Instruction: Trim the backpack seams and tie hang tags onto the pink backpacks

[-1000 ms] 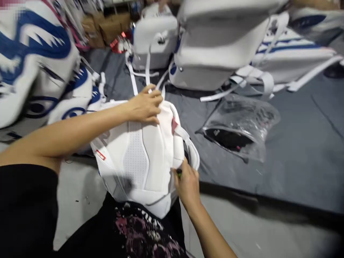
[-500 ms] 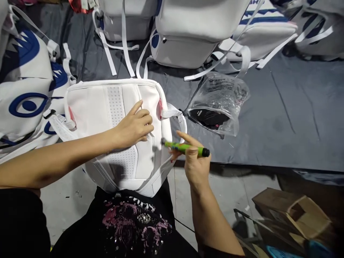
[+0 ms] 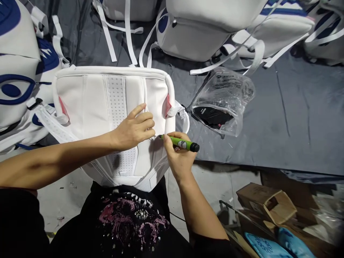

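A white backpack (image 3: 96, 96) rests back panel up at the front edge of the covered table, its lower end tilted toward my lap. My left hand (image 3: 134, 127) bears on the panel, the index finger reaching forward and the other fingers curled at a raised seam right of the dotted strip. In my right hand (image 3: 180, 154) is a green marker pen (image 3: 181, 143), gripped between thumb and fingers. Its tip points left and meets the panel, or nearly so, just beside my left fingertips. The pen's black end points right.
More white-and-blue backpacks (image 3: 199, 39) with loose straps stand along the back and at the left (image 3: 18, 68). A clear plastic bag (image 3: 233, 89) with black contents lies right of my backpack. Below the table's edge at right are a cardboard box (image 3: 266, 202) and blue packages (image 3: 266, 245).
My right hand has moved left with the marker pen, bringing its tip from the backpack's side edge to beside my left fingers. The view has shifted slightly.
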{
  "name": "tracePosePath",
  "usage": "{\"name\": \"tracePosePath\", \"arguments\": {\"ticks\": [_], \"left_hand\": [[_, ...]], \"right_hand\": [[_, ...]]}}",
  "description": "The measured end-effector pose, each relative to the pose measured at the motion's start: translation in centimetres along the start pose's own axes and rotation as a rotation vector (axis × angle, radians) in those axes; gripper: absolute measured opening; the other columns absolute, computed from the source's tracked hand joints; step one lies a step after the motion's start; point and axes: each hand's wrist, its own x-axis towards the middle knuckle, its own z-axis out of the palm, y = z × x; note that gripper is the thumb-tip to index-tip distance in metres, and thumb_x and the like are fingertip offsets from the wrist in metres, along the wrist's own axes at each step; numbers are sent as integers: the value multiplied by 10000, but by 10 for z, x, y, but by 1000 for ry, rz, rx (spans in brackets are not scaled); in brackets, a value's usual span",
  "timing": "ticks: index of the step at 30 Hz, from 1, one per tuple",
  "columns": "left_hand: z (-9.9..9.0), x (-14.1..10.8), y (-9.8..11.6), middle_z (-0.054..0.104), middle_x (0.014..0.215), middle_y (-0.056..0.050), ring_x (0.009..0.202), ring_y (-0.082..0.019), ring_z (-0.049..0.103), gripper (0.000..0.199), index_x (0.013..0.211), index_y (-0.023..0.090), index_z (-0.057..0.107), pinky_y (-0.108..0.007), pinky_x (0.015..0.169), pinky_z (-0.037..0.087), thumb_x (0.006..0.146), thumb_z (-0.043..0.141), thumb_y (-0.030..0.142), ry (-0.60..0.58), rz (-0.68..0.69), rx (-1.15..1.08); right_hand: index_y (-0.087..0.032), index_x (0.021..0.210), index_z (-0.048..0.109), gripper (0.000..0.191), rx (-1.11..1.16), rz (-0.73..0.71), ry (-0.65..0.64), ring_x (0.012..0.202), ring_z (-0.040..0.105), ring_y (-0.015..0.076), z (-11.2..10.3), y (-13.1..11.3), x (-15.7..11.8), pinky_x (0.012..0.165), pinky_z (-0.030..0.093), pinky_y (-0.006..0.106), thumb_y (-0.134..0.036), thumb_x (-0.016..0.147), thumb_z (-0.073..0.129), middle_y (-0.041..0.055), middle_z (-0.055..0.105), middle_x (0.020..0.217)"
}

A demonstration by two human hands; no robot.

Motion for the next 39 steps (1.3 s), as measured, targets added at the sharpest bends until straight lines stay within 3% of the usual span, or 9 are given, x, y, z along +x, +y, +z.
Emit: {"name": "tracePosePath", "arguments": {"ticks": [13,18,23,30,34,39], "left_hand": [[2,-3,1,618,946,43,1111,-138,539,272,862,242,618,-451,1261,268,993,402,140,-179,-44,-50],[3,-4,1,625,931,41,1095,-146,548,232,856,232,608,-448,1250,280,980,437,135,-86,-19,-27],[3,-4,1,627,923,51,1087,-139,550,226,843,238,607,-431,1258,262,974,451,140,-92,-16,1],[2,-2,1,613,894,37,1067,-144,551,184,831,217,596,-426,1251,271,959,489,139,-12,-7,-14],[4,-3,2,616,906,41,1077,-144,545,167,839,221,589,-428,1252,265,954,502,137,-19,-19,-15],[1,-4,3,639,954,43,1100,-151,555,205,870,244,612,-455,1249,290,979,458,161,-134,-35,-31]], "right_hand": [[-186,751,618,244,-129,-70,50,477,514,97,3,-2,9,490,433,249,-397,853,686,-45,583,572],[-185,747,613,247,-137,-69,31,483,529,100,2,-2,10,493,444,248,-395,857,683,-41,592,574],[-189,764,601,257,-109,-59,22,476,523,101,2,0,9,478,434,250,-414,870,669,-42,587,577],[-190,752,603,248,-98,-37,1,462,523,100,1,-1,10,463,429,246,-402,861,672,-43,582,563],[-187,775,610,248,-67,-23,-10,470,522,98,1,0,11,474,435,247,-409,867,668,-45,586,575],[-188,761,607,237,-59,-20,-2,476,528,99,0,-2,9,479,432,246,-389,869,669,-46,582,575]]}}
